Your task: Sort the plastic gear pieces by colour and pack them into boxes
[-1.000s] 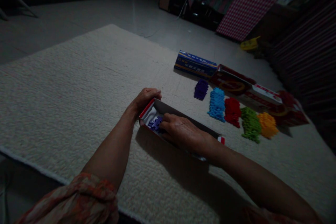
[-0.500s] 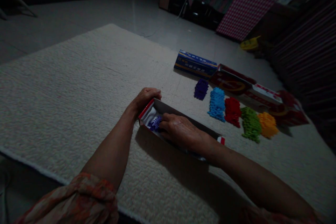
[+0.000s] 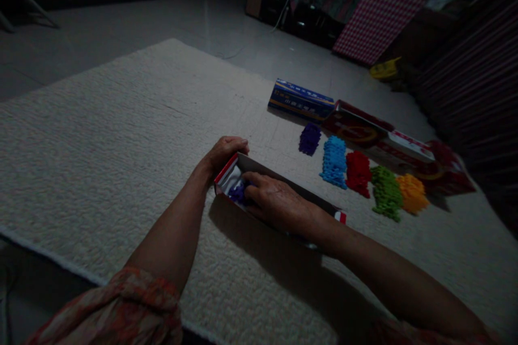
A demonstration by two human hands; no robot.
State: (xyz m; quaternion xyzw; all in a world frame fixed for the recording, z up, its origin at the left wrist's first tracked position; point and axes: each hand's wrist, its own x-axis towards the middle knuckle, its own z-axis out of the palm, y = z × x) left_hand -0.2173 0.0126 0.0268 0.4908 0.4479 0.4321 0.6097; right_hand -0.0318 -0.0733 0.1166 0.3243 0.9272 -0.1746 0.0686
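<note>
Cream textured mat (image 3: pixel 121 118) on tiled floor (image 3: pixel 133 21), narrow open box (image 3: pixel 301 192), blue box (image 3: pixel 301 101), dark red boxes (image 3: pixel 356 132), purple pile (image 3: pixel 309 139), light-blue pile (image 3: pixel 334 160), red pile (image 3: pixel 358 171), green pile (image 3: pixel 386 191), orange pile (image 3: pixel 413 194).

Honestly can't read a single full word from my end, the feed's too dark and soft. Best I've got is the blue box (image 3: pixel 301 101): a row of pale characters along its front, Chinese-looking, plus a smaller line on the top face, but I wouldn't swear to any of them. The dark red box (image 3: pixel 354 128) has a yellow ring design on its side, can't make out any wording there. Then there's reddish lettering on the white panel (image 3: pixel 411 144) next to it, way too blurry for me to spell out.
</note>
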